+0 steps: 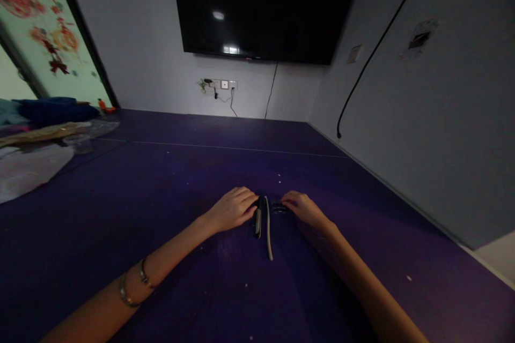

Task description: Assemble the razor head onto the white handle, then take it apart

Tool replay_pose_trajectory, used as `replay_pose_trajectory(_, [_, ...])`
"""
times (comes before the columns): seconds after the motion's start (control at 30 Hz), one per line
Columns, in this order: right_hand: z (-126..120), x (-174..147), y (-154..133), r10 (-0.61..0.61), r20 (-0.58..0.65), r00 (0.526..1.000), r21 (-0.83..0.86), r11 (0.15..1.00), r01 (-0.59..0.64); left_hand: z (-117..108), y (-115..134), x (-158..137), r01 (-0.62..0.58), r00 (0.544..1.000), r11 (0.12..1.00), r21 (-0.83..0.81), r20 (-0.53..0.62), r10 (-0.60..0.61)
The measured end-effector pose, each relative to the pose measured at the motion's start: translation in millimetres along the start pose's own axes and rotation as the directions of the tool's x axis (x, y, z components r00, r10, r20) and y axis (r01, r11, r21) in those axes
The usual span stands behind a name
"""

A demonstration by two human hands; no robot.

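Pens [258,221] lie between your hands on the purple counter [161,214]; your left hand [234,208] pins them flat, your right hand [302,207] pinches a small dark piece [278,207] — keep them parallel

Single view: a head-worn camera looking forward and down across the purple floor [169,236]. The near field holds both forearms entering from the bottom edge. The far field reaches the wall-mounted screen [265,5] and the corner where the far wall meets the right wall [434,118]. The view sits low and close to the floor.
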State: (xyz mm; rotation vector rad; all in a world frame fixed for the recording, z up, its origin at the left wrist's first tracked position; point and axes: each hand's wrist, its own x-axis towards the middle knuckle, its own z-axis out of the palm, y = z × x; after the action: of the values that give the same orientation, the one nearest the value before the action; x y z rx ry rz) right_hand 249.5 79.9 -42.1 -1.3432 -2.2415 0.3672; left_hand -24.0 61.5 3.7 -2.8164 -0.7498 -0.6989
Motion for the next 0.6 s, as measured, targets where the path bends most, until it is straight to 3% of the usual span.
replay_pose_trajectory(0.17, [-1,1,1,-0.011,-0.013,1.0,-0.014,1.0,0.011,-1,1,1,0.011,1.0,1.0,0.015,0.012,-0.012])
replay_pose_trajectory(0.27, [-4,1,3,-0.02,-0.035,0.999,-0.022,1.0,0.02,2,3,2,0.153,0.985,0.986,0.061,0.066,-0.157])
replay_pose_trajectory(0.33, [-7,1,4,-0.024,-0.049,0.998,-0.028,0.999,0.023,7,5,1,0.33,0.929,0.942,0.064,0.157,-0.336])
replay_pose_trajectory(0.43, [-14,1,3,-0.022,-0.075,0.997,-0.04,0.999,0.019,18,9,-2,0.53,0.796,0.848,0.022,0.332,-0.506])
replay_pose_trajectory(0.5, [-18,1,1,-0.021,-0.094,0.995,-0.046,0.999,0.016,26,15,-5,0.576,0.744,0.817,0.025,0.396,-0.537])
replay_pose_trajectory(0.6, [-24,2,-3,-0.024,-0.116,0.993,-0.044,0.999,0.019,34,25,-6,0.6,0.714,0.797,0.069,0.405,-0.572])
